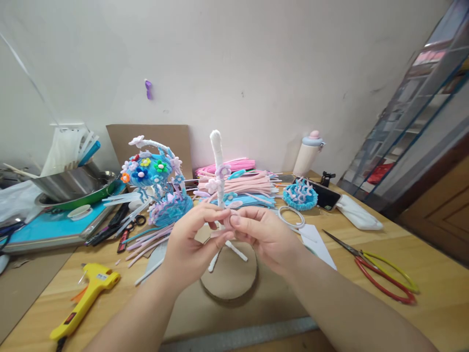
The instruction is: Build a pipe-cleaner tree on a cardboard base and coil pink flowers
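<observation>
Fingertips of the left hand (pixel 194 239) and right hand (pixel 269 237) pinch a small pale-pink piece (pixel 228 224) between them — just before the near-upright white stem (pixel 217 149), which lies nearer the left hand — above a cardboard disc (pixel 229 283).

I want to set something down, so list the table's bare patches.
The table is bare right of the shears, between shears and pouch, between shears and right forearm, and, more narrowly, between glue gun and left forearm. It's crowded beyond the left hand and right hand, from pan to phone.
</observation>
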Demonstrator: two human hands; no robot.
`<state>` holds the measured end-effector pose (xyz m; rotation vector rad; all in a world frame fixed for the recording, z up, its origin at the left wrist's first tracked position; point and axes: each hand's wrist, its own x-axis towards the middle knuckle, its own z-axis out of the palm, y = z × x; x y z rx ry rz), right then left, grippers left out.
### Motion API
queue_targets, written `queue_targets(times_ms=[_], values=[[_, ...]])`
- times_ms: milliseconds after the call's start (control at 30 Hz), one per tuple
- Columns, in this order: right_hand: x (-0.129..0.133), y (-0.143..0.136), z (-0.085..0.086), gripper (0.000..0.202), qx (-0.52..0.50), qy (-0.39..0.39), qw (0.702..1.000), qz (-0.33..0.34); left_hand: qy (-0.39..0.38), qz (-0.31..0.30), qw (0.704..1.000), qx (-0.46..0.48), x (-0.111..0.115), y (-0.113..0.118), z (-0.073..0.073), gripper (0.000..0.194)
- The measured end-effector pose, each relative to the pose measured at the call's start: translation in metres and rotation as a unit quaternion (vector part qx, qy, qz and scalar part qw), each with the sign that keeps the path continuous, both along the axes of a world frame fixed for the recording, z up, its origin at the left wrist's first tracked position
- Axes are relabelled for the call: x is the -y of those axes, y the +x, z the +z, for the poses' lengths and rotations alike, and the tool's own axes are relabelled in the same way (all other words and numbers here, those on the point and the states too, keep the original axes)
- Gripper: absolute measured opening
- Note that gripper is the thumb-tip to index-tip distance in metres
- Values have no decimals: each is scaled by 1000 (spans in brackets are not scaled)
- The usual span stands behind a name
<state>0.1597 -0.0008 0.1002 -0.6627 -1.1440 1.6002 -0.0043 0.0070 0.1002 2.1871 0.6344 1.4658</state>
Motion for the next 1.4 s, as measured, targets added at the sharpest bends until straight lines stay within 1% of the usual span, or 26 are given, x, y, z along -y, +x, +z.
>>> queue_targets(times_ms=[133,233,333,400,467,533,633,700,767,833,900,1000,1067,1100,1133,1200,1300,1400], values=[[0,6,2,24,34,21,999,33,-30,-30,999,12,-1,-4,3,30],[-1,10,4,25,61,33,996,48,-37,-50,998,10,0,-6,7,28],[-2,13,5,26,106,47,992,50,-44,-61,997,-5,1,-8,13,23],[-1,14,6,24,132,53,988,66,-62,-71,995,-21,2,-9,17,18],[-1,16,8,23,145,57,983,94,-81,-77,993,-41,2,-9,20,14],[-1,17,11,19,150,65,978,133,-87,-80,990,-77,3,-9,22,18],[-2,20,14,12,160,75,963,203,-75,-97,982,-145,7,-9,25,26],[-3,22,13,11,174,71,955,231,-66,-101,977,-178,13,-9,24,24],[-3,23,6,13,183,67,953,231,-63,-81,977,-187,19,-8,18,18],[-1,24,-7,20,185,61,958,208,-72,-41,981,-173,25,-7,5,13],[2,22,-24,29,163,31,973,157,-94,16,986,-137,29,-5,-15,14],[10,16,-51,41,92,-35,992,83,-141,83,985,-55,32,-1,-52,13],[17,10,-64,40,70,-39,996,49,-173,97,980,-26,34,2,-71,12],[20,7,-69,38,66,-39,996,38,-182,95,979,-17,35,3,-78,11],[24,5,-73,35,61,-44,997,33,-186,92,978,-12,37,5,-82,11],[30,2,-77,31,50,-69,996,35,-187,87,978,-12,39,8,-84,11],[35,2,-77,29,40,-98,992,64,-171,83,981,-34,44,10,-78,10],[36,5,-76,29,46,-121,987,91,-144,65,986,-59,48,10,-74,12]])
